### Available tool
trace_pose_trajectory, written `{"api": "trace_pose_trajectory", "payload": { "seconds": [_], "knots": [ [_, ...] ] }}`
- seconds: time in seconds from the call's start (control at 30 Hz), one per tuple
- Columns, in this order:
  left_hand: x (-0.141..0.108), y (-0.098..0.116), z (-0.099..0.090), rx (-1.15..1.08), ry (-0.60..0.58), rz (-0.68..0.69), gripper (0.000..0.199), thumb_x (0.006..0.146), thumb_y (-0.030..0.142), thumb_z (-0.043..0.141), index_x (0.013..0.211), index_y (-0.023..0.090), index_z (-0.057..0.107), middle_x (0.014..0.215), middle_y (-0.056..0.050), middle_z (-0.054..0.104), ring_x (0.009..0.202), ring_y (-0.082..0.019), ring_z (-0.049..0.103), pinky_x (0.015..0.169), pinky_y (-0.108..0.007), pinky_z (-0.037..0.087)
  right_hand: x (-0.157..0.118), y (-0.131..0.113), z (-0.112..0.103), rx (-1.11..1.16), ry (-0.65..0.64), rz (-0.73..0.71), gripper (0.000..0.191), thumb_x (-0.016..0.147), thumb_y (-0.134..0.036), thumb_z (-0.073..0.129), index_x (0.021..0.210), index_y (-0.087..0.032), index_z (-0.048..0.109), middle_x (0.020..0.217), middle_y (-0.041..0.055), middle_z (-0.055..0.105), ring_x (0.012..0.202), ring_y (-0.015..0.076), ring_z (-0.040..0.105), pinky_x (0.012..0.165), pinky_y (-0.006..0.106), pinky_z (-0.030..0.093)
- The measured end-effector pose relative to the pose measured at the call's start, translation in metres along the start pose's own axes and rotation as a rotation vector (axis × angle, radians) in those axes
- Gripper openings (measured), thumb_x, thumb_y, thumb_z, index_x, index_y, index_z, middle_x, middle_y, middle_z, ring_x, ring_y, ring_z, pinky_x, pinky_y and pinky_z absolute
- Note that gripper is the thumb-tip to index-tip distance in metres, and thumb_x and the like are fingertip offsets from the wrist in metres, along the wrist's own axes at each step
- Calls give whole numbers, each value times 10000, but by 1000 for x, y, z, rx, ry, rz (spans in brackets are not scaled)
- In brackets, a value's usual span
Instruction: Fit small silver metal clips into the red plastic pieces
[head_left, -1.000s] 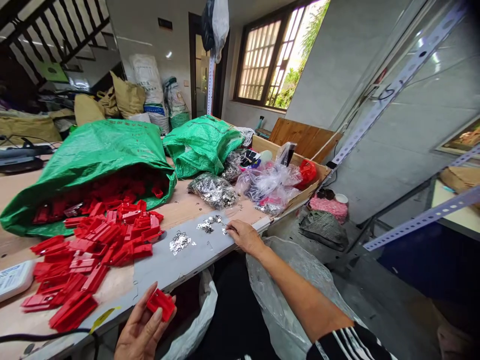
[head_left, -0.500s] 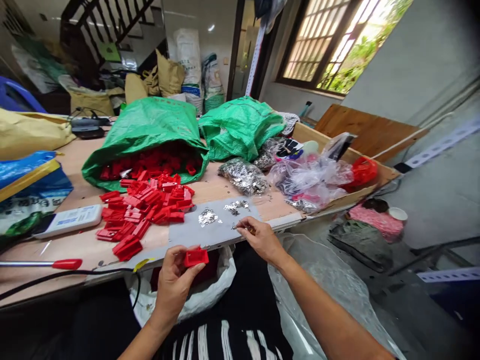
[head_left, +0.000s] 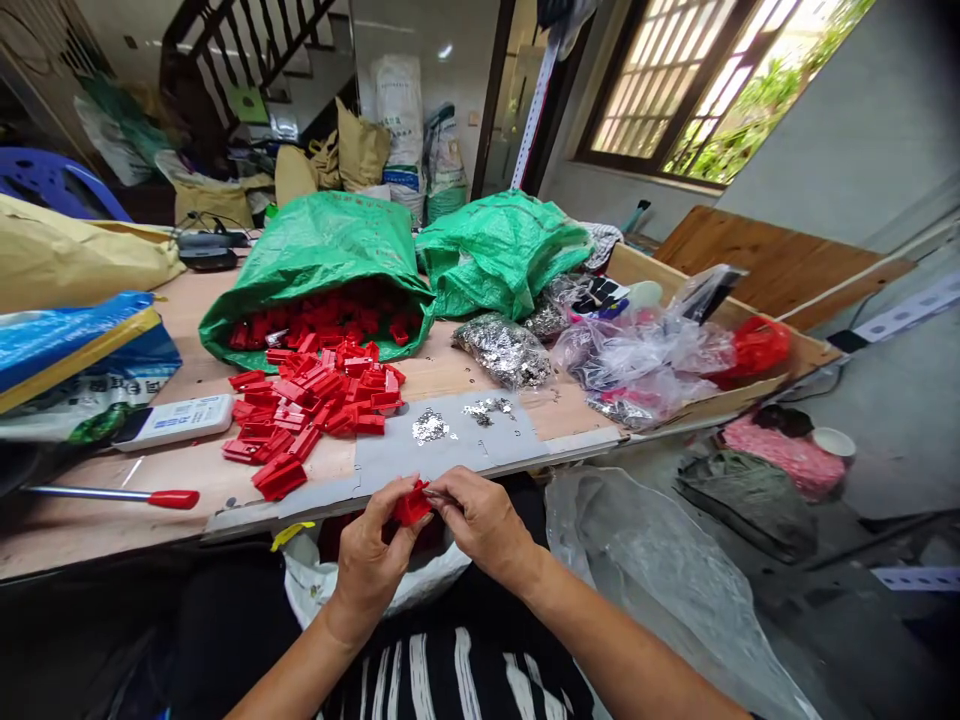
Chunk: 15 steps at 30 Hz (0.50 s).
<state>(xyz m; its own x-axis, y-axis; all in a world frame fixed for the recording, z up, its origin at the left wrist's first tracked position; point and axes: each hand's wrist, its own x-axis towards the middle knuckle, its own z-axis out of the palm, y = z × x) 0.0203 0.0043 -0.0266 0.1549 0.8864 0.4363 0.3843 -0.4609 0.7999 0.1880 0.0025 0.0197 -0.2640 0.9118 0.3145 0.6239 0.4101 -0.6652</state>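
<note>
Between the thumb and fingers of my left hand [head_left: 377,550] is a small red plastic part [head_left: 412,503], held just in front of the table edge. My right hand [head_left: 472,515] is closed in a pinch against that part's right side; whatever its fingertips grip is too small to make out. Behind both hands lies a grey sheet [head_left: 480,450] with a little heap of shiny metal pieces [head_left: 430,427] and a looser scatter of metal bits [head_left: 487,410]. A pile of similar red parts [head_left: 315,405] spreads to the left of the sheet.
More red parts fill the open green sack [head_left: 330,235]; a second green sack [head_left: 499,250] stands beside it. A clear bag of metal pieces [head_left: 502,350] and a wooden tray [head_left: 806,362] of plastic bags lie right. A red-handled tool [head_left: 172,499] lies left. Below hangs a white sack [head_left: 307,575].
My right hand has come from the grey sheet's front edge leftward to the red part. The left hand has lifted slightly and turned the part. The view has shifted a little.
</note>
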Motion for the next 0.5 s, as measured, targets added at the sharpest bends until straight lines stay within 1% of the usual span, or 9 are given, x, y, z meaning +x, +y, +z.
{"api": "trace_pose_trajectory", "payload": {
  "seconds": [0.1, 0.2, 0.27, 0.33, 0.4, 0.5],
  "knots": [
    [-2, 0, 0, -48, 29, -24, 368, 808, 213, 625, 1161, 273, 542, 1173, -27, 661, 1073, -198, 624, 942, -343, 495, 2, -3, -3, 80, -25, 13, 162, 890, -168, 486, 906, -187, 647, 848, 48, 625, 810, 151, 579, 742, 259, 449],
    [-3, 4, -1, -126, 47, -89, 356, 790, 218, 642, 1135, 264, 564, 1164, -37, 666, 1058, -209, 633, 939, -349, 497, 4, -4, -12, 233, -96, 74, 177, 897, -209, 489, 913, -197, 665, 854, 36, 618, 820, 143, 578, 747, 248, 445],
    [-3, 7, -2, -175, 56, -147, 350, 773, 225, 660, 1113, 261, 586, 1155, -40, 673, 1055, -220, 635, 946, -356, 491, 5, -2, -18, 308, -88, 146, 174, 892, -244, 498, 928, -198, 662, 869, 31, 620, 820, 142, 574, 742, 245, 441],
    [-3, 10, -3, -215, 75, -188, 343, 755, 231, 675, 1091, 260, 610, 1145, -41, 679, 1063, -231, 630, 960, -369, 481, 6, 1, -21, 341, -56, 218, 157, 878, -272, 514, 907, -189, 644, 839, 19, 614, 777, 135, 557, 716, 239, 434],
    [-2, 11, -3, -231, 90, -193, 344, 745, 228, 683, 1082, 261, 623, 1140, -43, 683, 1076, -239, 623, 969, -384, 475, 7, 3, -20, 365, -51, 261, 128, 858, -287, 537, 854, -182, 612, 773, -2, 588, 712, 120, 521, 672, 227, 417],
    [-2, 12, -4, -160, 76, -136, 358, 750, 205, 675, 1098, 269, 617, 1129, -35, 691, 1095, -238, 614, 976, -388, 470, 6, 6, -13, 423, -76, 310, 113, 821, -290, 580, 799, -180, 563, 700, -31, 536, 646, 99, 463, 605, 207, 383]
  ]
}}
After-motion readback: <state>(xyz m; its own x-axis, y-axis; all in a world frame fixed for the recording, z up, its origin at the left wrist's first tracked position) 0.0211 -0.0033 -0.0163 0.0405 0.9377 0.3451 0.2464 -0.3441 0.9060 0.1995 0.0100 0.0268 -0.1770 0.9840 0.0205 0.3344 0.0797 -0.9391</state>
